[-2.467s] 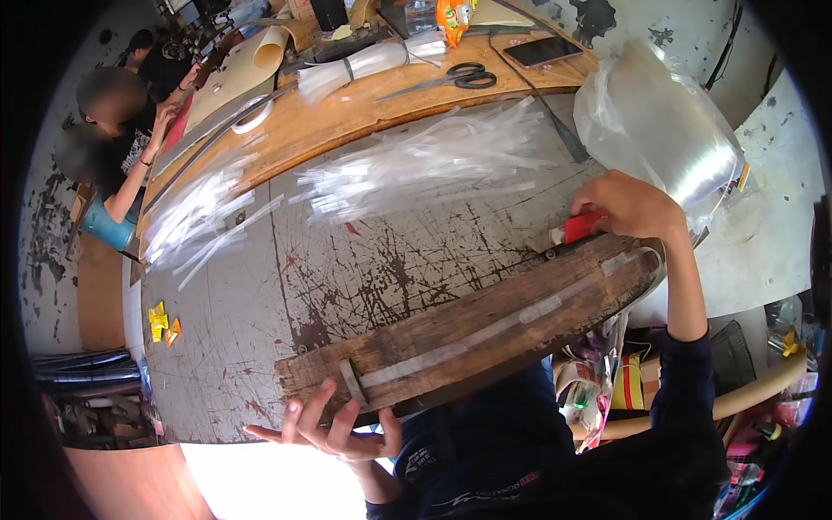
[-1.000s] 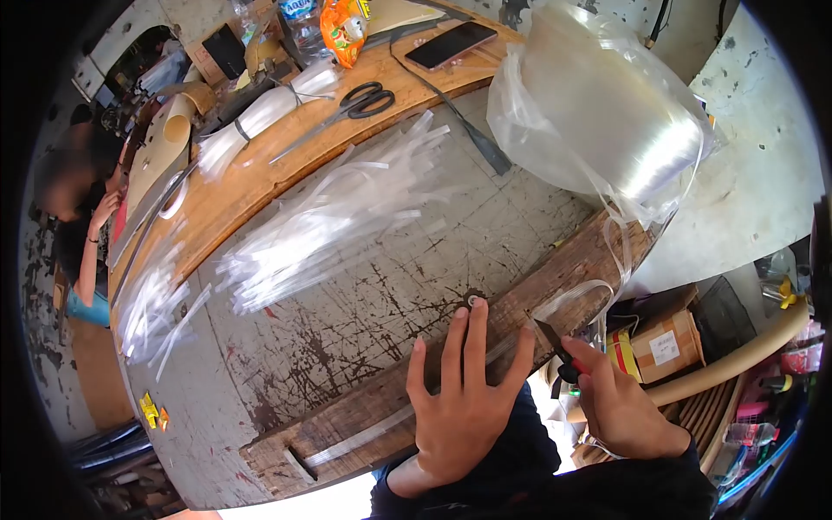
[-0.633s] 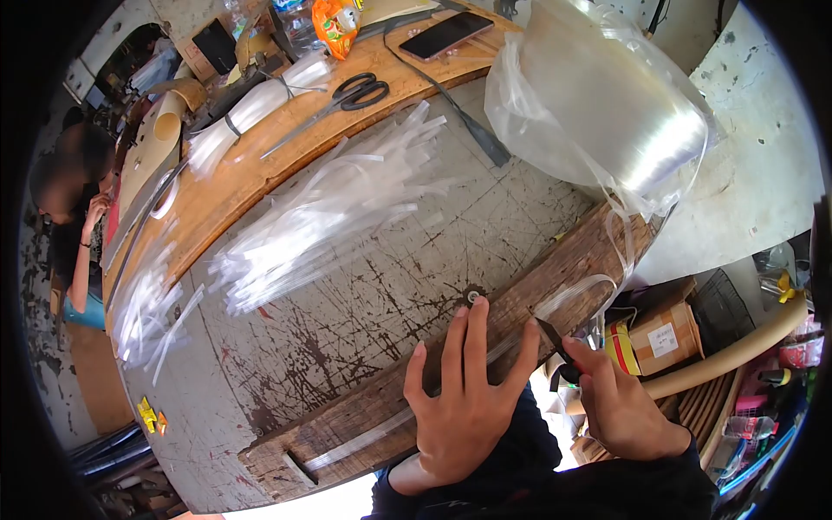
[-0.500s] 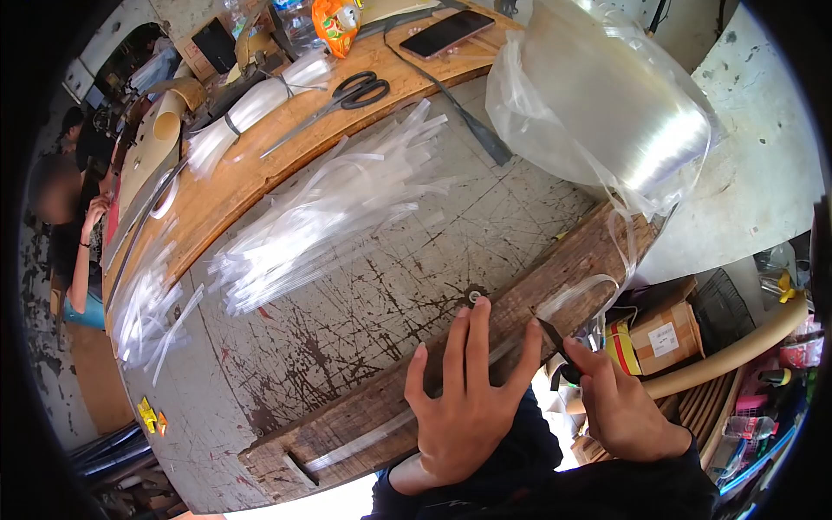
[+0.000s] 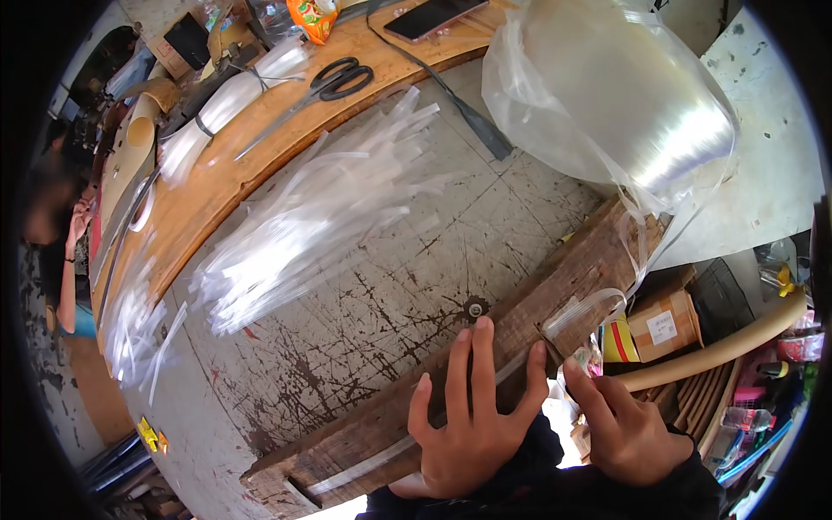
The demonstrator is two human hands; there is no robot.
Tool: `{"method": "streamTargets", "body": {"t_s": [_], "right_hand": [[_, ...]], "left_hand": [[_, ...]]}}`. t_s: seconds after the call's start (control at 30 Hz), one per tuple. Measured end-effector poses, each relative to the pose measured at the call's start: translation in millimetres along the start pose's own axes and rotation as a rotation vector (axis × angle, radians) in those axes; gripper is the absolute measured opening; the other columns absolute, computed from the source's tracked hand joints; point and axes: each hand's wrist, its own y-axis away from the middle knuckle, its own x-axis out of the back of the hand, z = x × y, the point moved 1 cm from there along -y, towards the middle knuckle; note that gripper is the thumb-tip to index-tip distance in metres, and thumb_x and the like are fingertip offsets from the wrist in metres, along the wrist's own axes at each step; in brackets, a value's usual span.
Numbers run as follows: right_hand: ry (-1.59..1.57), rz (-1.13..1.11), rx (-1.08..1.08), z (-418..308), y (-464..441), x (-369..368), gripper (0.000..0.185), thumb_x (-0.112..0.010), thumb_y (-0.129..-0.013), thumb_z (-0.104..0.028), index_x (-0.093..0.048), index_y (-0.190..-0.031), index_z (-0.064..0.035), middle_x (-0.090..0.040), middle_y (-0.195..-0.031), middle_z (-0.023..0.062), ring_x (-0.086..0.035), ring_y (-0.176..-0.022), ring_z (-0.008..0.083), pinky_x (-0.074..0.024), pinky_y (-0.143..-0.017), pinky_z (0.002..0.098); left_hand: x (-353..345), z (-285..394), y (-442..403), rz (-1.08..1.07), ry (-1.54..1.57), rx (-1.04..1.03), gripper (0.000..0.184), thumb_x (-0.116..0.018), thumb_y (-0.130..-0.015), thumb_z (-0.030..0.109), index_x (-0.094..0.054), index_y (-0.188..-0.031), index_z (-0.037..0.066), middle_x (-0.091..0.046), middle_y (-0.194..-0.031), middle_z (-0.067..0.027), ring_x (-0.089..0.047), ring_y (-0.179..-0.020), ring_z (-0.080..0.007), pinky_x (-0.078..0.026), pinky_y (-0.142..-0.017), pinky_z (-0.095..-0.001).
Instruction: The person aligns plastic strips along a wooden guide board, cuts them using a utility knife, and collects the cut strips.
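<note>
My left hand (image 5: 475, 416) lies spread on a long wooden board (image 5: 347, 451) at the near edge of the worn grey table. Under it a clear plastic strip (image 5: 368, 461) runs along the board, its left end near a small metal piece (image 5: 301, 495). My right hand (image 5: 626, 425) is closed around a cutter (image 5: 551, 348), mostly hidden, whose dark blade meets the board beside my left fingertips. Another length of clear strip (image 5: 598, 297) curves over the board's right part towards a large plastic-wrapped roll (image 5: 624, 95).
Cut clear strips (image 5: 303, 234) lie in a pile beyond the board, with a smaller pile (image 5: 134, 325) at left. Scissors (image 5: 321, 91), a tied bundle (image 5: 230, 108) and a phone (image 5: 436, 16) rest on the raised wooden surface. A person's arm (image 5: 71, 260) shows at far left.
Since the first frame, my left hand has moved right along the board, and my right hand has brought the cutter to its near edge. Lately the view has shifted slightly; both hands stay close together.
</note>
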Motion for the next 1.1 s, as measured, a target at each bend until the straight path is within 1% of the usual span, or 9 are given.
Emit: {"method": "streamTargets", "body": {"t_s": [0.17,0.2,0.5,0.6,0.73,0.83,0.93,0.97,1.1], "right_hand": [[0.009,-0.026,-0.088,-3.3,-6.3,2.3,0.055,-0.056,-0.065,0.002,-0.047,-0.119,-0.0055,-0.056,-0.080,0.0086,-0.059,-0.050,0.0235,-0.0473,-0.043,0.0312],[0.008,-0.031,-0.092,-3.3,-7.9,2.6,0.055,-0.056,-0.065,0.002,-0.047,-0.119,-0.0055,-0.056,-0.080,0.0086,-0.059,-0.050,0.0235,-0.0473,-0.043,0.0312],[-0.013,-0.070,-0.098,4.1,-7.8,-6.0,0.058,-0.055,-0.064,0.005,-0.045,-0.121,-0.0047,-0.056,-0.082,0.0118,-0.058,-0.053,0.0253,-0.0478,-0.046,0.0334],[-0.162,0.162,0.043,16.3,-6.4,-17.7,0.057,-0.053,-0.070,0.006,-0.042,-0.125,-0.0046,-0.050,-0.071,0.0081,-0.052,-0.050,0.0174,-0.0426,-0.038,0.0282],[-0.429,0.082,0.026,20.6,-2.2,-17.6,0.056,-0.050,-0.073,0.004,-0.034,-0.127,-0.0014,-0.052,-0.080,0.0139,-0.056,-0.058,0.0275,-0.0478,-0.051,0.0322],[-0.656,0.297,-0.226,19.9,11.3,-20.9,0.046,-0.054,-0.082,-0.013,-0.036,-0.124,-0.0027,-0.053,-0.074,0.0127,-0.055,-0.061,0.0276,-0.0457,-0.060,0.0367],[-0.587,0.345,-0.285,26.3,-1.8,-23.6,0.052,-0.062,-0.079,-0.022,-0.038,-0.121,-0.0025,-0.051,-0.066,0.0090,-0.051,-0.057,0.0216,-0.0430,-0.055,0.0320],[-0.603,0.375,-0.221,32.8,-8.1,-36.7,0.051,-0.067,-0.075,-0.023,-0.041,-0.115,-0.0020,-0.048,-0.063,0.0068,-0.047,-0.055,0.0180,-0.0401,-0.052,0.0291],[-0.742,0.557,-0.301,31.1,-19.2,-65.7,0.037,-0.066,-0.076,-0.015,-0.045,-0.101,-0.0014,-0.049,-0.062,0.0069,-0.047,-0.054,0.0159,-0.0395,-0.051,0.0277]], "left_hand": [[1.0,3.0,-1.1,-0.030,0.025,0.026,0.017,-0.056,-0.080,0.032,-0.054,-0.096,0.036,-0.061,-0.104,-0.0026,-0.058,-0.090,-0.0128,-0.028,-0.085,-0.0379],[1.5,3.5,-1.7,-0.057,0.052,0.041,0.016,-0.061,-0.076,0.032,-0.057,-0.091,0.037,-0.061,-0.103,-0.0047,-0.058,-0.090,-0.0155,-0.028,-0.086,-0.0395],[0.1,3.5,1.3,-0.015,0.020,0.006,0.018,-0.061,-0.075,0.034,-0.058,-0.093,0.035,-0.061,-0.104,-0.0053,-0.058,-0.091,-0.0175,-0.027,-0.088,-0.0423],[3.5,2.5,2.3,-0.040,0.032,-0.019,0.024,-0.061,-0.073,0.035,-0.058,-0.097,0.032,-0.057,-0.110,-0.0069,-0.056,-0.096,-0.0190,-0.026,-0.089,-0.0430],[4.6,2.0,5.3,-0.051,0.031,-0.027,0.030,-0.060,-0.072,0.037,-0.058,-0.101,0.029,-0.053,-0.117,-0.0084,-0.052,-0.102,-0.0193,-0.025,-0.090,-0.0447],[5.2,1.1,8.0,-0.041,0.043,-0.026,0.033,-0.061,-0.072,0.036,-0.058,-0.104,0.027,-0.050,-0.121,-0.0084,-0.049,-0.105,-0.0194,-0.024,-0.090,-0.0459],[9.7,0.3,7.6,-0.041,0.089,-0.044,0.034,-0.062,-0.072,0.037,-0.059,-0.103,0.024,-0.051,-0.119,-0.0040,-0.050,-0.105,-0.0171,-0.024,-0.091,-0.0461],[12.1,0.5,7.0,-0.020,0.173,-0.039,0.033,-0.063,-0.071,0.035,-0.060,-0.101,0.022,-0.053,-0.116,-0.0014,-0.050,-0.102,-0.0152,-0.025,-0.091,-0.0450],[9.6,-1.0,11.6,0.077,0.294,-0.051,0.025,-0.064,-0.072,0.025,-0.062,-0.096,0.017,-0.057,-0.102,0.0050,-0.053,-0.091,-0.0108,-0.029,-0.089,-0.0404]]}}
